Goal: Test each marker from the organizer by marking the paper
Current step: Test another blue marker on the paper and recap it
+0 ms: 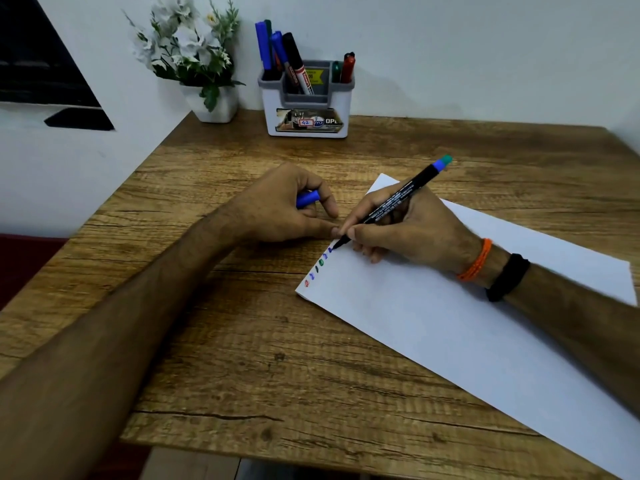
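While the right hand (398, 223) pinches a black marker (391, 202) with its tip on the paper's (450, 323) near-left edge, the left hand (287, 206) curls around a blue cap (307, 198) on the table (242, 341), thumb just beside the tip. Small colored marks (317, 268) line that edge. More markers (287, 57) stand in the organizer (306, 109) by the wall, next to a potted plant (197, 60).

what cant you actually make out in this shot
Head view only:
- Cap: mostly hidden inside the left hand.
- Marker middle: covered by the right hand's fingers; its print is too small.
- Organizer markers: lower ends hidden by its walls; sticker text blurred.
- Paper: near corner cut off by the frame edge.
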